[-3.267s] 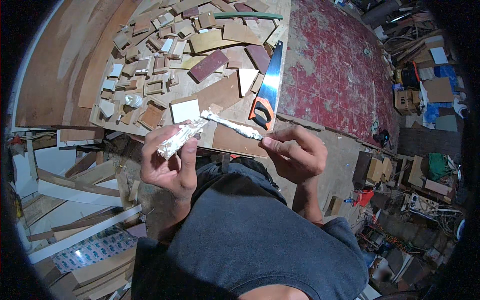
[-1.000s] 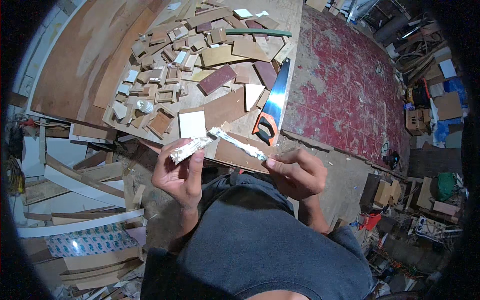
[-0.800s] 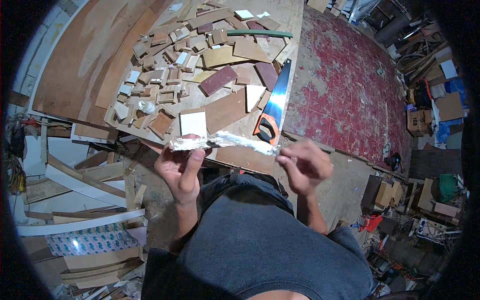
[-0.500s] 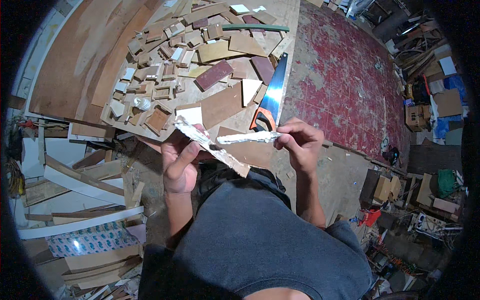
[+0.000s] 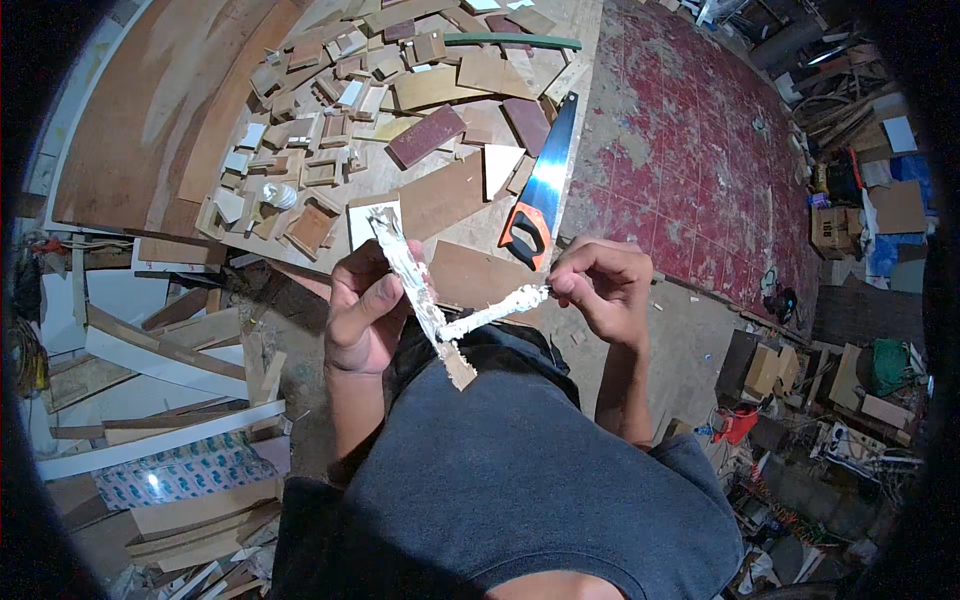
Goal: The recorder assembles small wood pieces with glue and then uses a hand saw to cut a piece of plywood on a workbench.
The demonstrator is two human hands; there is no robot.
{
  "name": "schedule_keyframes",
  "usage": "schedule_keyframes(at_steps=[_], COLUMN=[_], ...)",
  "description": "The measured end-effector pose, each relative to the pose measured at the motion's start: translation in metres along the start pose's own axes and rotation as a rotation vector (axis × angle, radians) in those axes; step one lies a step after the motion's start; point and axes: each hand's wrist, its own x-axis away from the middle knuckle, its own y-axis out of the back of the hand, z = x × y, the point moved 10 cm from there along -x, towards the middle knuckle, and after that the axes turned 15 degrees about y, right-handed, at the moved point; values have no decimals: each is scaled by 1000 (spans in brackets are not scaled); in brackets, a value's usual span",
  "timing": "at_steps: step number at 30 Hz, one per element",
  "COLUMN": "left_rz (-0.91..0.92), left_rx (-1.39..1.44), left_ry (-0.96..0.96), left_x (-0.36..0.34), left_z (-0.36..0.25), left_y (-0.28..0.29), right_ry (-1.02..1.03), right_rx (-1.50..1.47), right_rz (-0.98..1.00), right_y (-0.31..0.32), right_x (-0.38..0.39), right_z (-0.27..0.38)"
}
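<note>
Head view: left fingers (image 5: 384,293) pinch a mostly white-coated tan strip (image 5: 408,272), bare-tipped below them; right fingers (image 5: 567,285), a white-caked stick (image 5: 492,315).

The wooden counter (image 5: 478,218) carries a handsaw (image 5: 547,175), a maroon block (image 5: 427,137) and brown panel (image 5: 437,195) to its left, wood offcuts (image 5: 314,225) and a white ribbed object (image 5: 278,195) farther left, and a green strip (image 5: 515,41) beyond its tip.

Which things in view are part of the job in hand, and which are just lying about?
In use:
- brown strip smeared with white paste, in the left hand
- thin stick coated in white paste, in the right hand

Apparently just lying about:
- orange-handled handsaw
- green strip
- larger maroon board
</note>
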Motion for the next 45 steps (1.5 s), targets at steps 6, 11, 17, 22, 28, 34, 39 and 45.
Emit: schedule_keyframes(at_steps=[6, 11, 17, 22, 28, 34, 39, 45], left_rz=[-107, -101, -43, 27, -82, -71, -94, -121], left_rx=[24, 154, 222, 280, 120, 132, 175, 149], left_ry=[37, 76, 134, 176, 151, 118, 113, 123], left_x=[-5, -8, -15, -16, -11, -10, -7, -5], left_z=[5, 13, 22, 28, 26, 26, 27, 26], left_y=[4, -2, -3, -8, -9, -4, -3, -4], right_ry=[6, 70, 157, 163, 73, 179, 202, 255], right_rx=[-139, 0, 83, 3, -58, 34, 8, 21], right_rz=[-239, -235, -90, -81, -296, -88, -36, -38], right_y=[10, 8, 4, 7, 16, 7, 6, 6], right_x=[-1, -4, -3, -1, 1, -6, -6, -6], right_z=[1, 5, 15, 14, 2, 14, 20, 27])
